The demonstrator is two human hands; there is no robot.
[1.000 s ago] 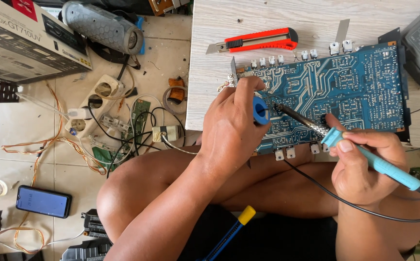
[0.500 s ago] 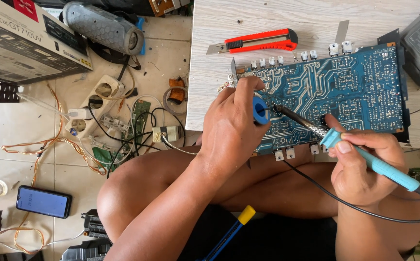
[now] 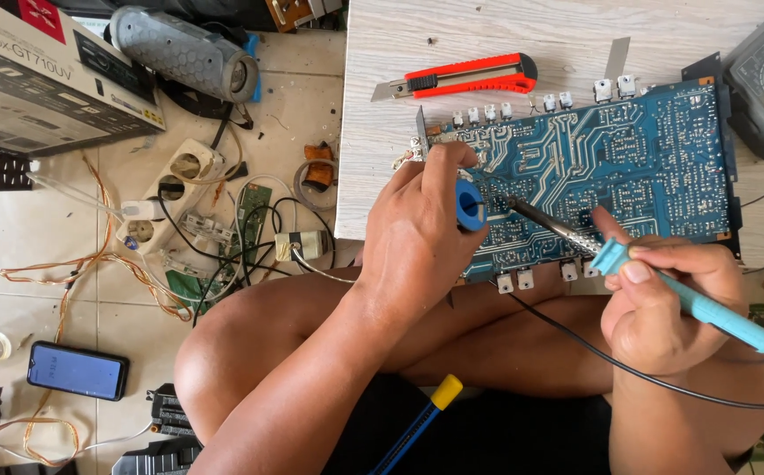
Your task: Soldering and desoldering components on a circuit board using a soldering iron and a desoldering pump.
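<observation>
The blue circuit board lies solder side up at the near edge of the tabletop, overhanging the person's lap. The left hand is closed around a small blue solder spool held against the board. The right hand grips a light-blue soldering iron, its tip touching the board just beside the spool. Judging by this, soldering is mid-joint; how many joints remain cannot be told.
</observation>
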